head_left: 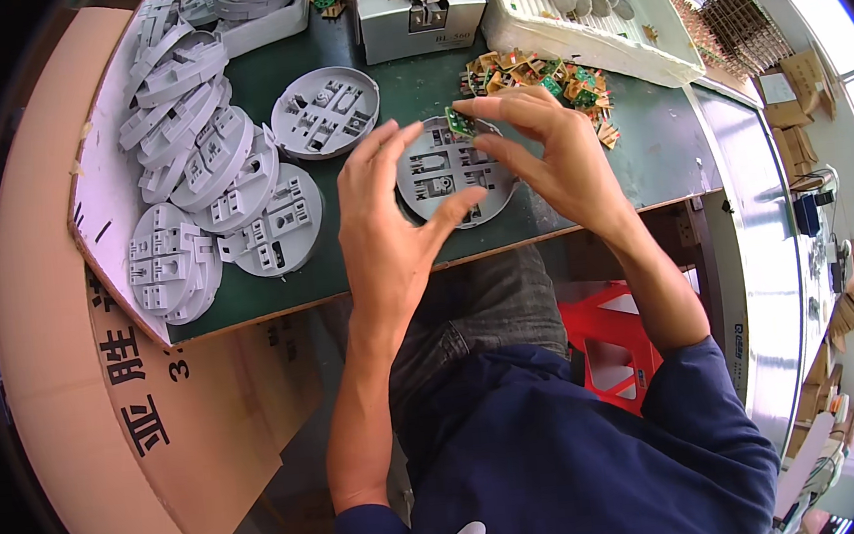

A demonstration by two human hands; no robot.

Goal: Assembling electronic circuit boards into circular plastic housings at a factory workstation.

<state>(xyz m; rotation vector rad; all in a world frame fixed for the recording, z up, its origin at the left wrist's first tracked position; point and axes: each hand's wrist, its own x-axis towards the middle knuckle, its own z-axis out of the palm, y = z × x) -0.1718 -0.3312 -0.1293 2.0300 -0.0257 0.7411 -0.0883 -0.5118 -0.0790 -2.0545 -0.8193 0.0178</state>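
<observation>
My right hand [553, 152] pinches a small green circuit board [459, 122] between thumb and forefinger. The board hangs tilted over the far part of a round grey plastic housing [431, 188], which lies on the table in front of me with its compartments facing up. On the housing's left side is my left hand [381, 190], fingers spread and holding nothing, its thumb reaching over the near part. Whether that thumb touches the housing I cannot tell. A second round housing [326, 112] with dark parts in it lies farther left.
Several grey housings [200, 164] are heaped along the left table edge. Behind the work lies a pile of green and tan circuit boards [579, 89]. A silver metal box [423, 26] stands at the back, beside a white foam tray [610, 47] with gloves. A red stool [614, 343] is below.
</observation>
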